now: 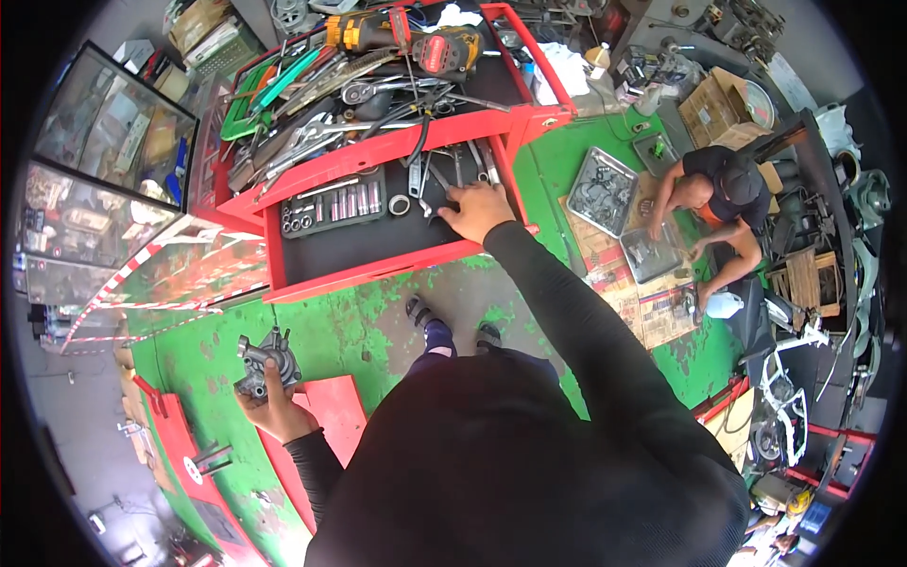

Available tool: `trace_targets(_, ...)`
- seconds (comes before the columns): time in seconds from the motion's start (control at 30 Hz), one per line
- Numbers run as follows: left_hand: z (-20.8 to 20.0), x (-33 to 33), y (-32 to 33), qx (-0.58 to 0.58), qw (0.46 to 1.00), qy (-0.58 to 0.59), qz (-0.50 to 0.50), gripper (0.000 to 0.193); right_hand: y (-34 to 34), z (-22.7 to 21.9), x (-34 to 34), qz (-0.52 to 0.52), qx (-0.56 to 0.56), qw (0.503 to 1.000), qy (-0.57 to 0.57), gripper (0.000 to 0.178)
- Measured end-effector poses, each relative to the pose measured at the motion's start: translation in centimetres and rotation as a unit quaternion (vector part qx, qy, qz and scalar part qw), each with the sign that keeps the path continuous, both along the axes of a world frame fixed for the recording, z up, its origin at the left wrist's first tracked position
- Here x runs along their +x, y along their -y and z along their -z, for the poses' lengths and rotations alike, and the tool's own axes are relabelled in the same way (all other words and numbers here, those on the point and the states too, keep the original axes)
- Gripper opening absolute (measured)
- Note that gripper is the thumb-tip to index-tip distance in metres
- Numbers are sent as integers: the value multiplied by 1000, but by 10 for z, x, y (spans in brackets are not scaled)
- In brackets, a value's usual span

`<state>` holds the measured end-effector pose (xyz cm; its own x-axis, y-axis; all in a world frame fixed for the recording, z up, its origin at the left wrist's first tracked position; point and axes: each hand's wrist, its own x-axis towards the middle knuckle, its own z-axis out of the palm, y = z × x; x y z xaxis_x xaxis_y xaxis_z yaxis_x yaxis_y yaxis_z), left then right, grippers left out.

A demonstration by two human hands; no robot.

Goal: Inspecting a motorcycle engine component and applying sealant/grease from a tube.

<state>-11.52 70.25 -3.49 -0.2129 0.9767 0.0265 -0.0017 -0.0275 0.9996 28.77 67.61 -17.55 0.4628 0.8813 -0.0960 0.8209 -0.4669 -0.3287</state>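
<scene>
With our left hand [280, 408] pinching the metal part [286, 361], we should search lightly by the drawer [351, 244] right edge, our right hand [479, 210] loosely spread.

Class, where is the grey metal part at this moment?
In the head view, the metal part is left of centre in the person's left hand, with the open red drawer above and to its right in the picture.

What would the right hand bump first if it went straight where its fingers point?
Probably the silver tool in the drawer, just left of the right hand; they may already touch, since depth is unclear.
</scene>
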Motion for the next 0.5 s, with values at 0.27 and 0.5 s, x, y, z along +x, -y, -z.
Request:
trace_targets(0.27,3,-5,40,-2,999,40,0,27,49,-50,-9,220,319,674,-629,39)
trace_targets(0.5,-2,33,43,-9,990,77,118,25,168,-133,-33,-8,364,712,-600,48)
